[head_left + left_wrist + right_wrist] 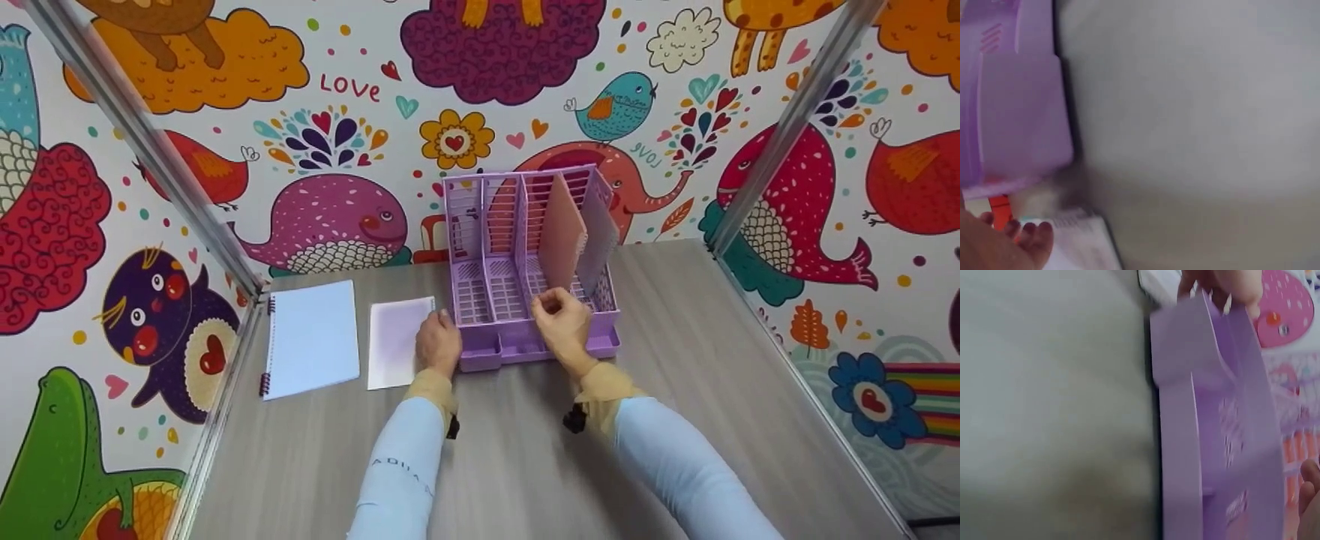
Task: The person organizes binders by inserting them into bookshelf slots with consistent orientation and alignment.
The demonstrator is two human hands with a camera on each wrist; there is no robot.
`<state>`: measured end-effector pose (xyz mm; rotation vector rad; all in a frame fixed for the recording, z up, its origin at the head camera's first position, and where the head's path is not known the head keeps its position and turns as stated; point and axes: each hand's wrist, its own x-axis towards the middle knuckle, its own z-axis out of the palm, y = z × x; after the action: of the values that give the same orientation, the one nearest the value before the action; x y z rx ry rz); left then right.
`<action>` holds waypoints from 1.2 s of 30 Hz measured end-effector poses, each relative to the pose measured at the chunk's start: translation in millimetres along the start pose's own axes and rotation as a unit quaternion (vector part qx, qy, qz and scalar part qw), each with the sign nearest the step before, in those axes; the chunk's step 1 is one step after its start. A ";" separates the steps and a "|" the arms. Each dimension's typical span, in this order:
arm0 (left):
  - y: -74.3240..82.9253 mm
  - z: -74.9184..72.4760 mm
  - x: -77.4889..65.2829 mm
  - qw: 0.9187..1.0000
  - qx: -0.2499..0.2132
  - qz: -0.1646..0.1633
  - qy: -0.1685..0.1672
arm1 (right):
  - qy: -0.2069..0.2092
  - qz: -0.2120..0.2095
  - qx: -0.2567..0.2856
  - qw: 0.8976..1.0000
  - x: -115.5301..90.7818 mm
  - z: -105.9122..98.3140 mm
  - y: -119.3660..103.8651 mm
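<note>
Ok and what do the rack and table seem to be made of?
Rack: probably molded plastic, satin purple, judging by its smooth thin walls and slotted back. Table: perhaps wood-look laminate, matte grey, with streaky grain; real wood can't be ruled out.

The organizer (481, 343) is smooth plastic, the post (140, 135) metal, the tabletop (510, 457) matt, perhaps wood-grain laminate.

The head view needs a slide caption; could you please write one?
Left hand and right hand at a purple file organizer, a pink notebook standing inside.
</note>
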<state>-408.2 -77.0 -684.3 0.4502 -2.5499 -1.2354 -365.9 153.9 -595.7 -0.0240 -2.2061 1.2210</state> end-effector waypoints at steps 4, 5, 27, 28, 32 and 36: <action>16.0 -37.3 -20.4 0.997 0.068 0.019 -0.009 | -0.045 -0.002 0.034 0.998 -5.3 11.8 -24.2; 20.2 -46.4 -25.4 0.996 0.083 0.015 -0.022 | -0.055 0.000 0.044 0.997 -6.4 14.6 -30.9; -17.6 -52.6 -36.6 0.967 0.238 0.053 -0.068 | -0.240 0.143 0.139 0.950 -35.4 88.8 -114.6; -18.8 -52.9 -37.6 0.967 0.238 0.056 -0.068 | -0.242 0.159 0.137 0.947 -36.3 91.7 -114.5; -24.5 -54.9 -39.7 0.961 0.253 0.079 -0.074 | -0.248 0.211 0.140 0.935 -39.5 99.8 -114.2; -28.8 -60.1 -39.0 0.954 0.269 0.111 -0.065 | -0.266 0.240 0.147 0.922 -42.1 104.7 -116.2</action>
<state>-345.6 -121.3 -675.3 0.1764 -2.9392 -0.4954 -354.8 -5.2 -567.4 -0.1338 -2.5295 2.0226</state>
